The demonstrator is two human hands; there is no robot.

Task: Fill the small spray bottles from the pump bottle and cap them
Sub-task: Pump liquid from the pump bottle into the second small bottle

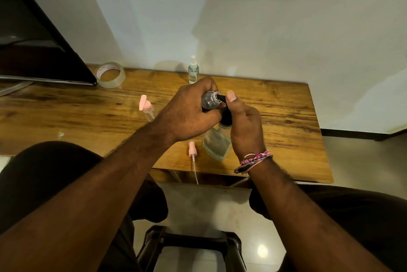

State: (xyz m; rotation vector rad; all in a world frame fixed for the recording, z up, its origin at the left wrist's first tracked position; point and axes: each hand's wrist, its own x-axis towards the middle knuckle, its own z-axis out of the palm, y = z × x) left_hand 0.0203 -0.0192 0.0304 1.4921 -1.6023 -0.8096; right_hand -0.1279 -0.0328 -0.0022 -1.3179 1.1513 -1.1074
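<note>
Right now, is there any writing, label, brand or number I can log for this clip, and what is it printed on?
Roll of clear tape: pink print on the inner cardboard ring, too small and blurred to read.
Capped spray bottle at the back of the table: no label visible.
Pump bottle and the small open bottle held at its spout: no print visible.
Nothing else carries text.

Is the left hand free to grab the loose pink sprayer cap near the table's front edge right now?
Probably not yet: the left hand grips the small bottle at the pump spout. The pink sprayer cap lies unobstructed just below it.
</note>
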